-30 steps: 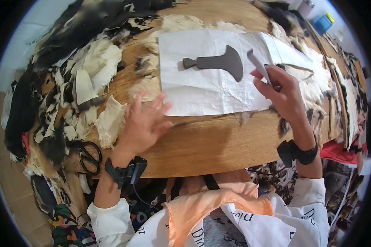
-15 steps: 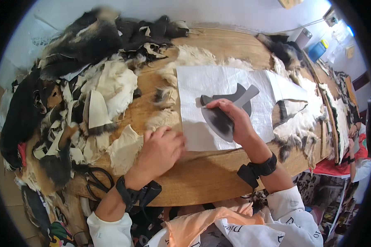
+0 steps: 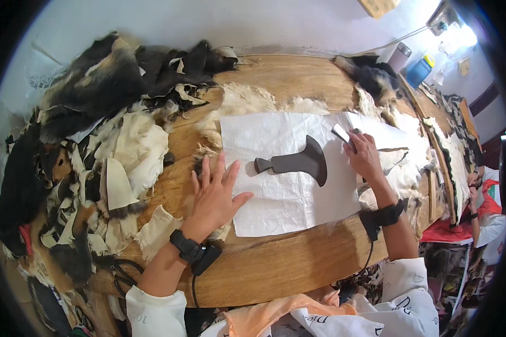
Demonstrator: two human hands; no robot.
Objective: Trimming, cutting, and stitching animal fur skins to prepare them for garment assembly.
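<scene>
A dark grey crescent-bladed knife [image 3: 298,161] lies flat on a white woven plastic sheet [image 3: 264,210], handle to the left and curved edge to the right. To its right, my right hand [image 3: 366,157] is closed round a grey metal tool [image 3: 340,135]. Only a narrow shiny end of that tool sticks out past my fingers; it appears to be the second crescent-bladed knife, its blade hidden from view. My left hand [image 3: 216,188] rests with fingers spread at the left edge of the sheet, holding nothing.
Pale hide pieces [image 3: 138,140] and dark furs [image 3: 101,90] are heaped on the left of the wooden table [image 3: 287,264]. White fur [image 3: 413,171] lies right of the sheet. Bottles [image 3: 419,72] stand far right. Another person's arm [image 3: 475,205] shows at the right rim.
My right hand has swung right, carrying the grey knife off the dark one and turning it. My left hand has opened flat and moved onto the sheet's left edge.
</scene>
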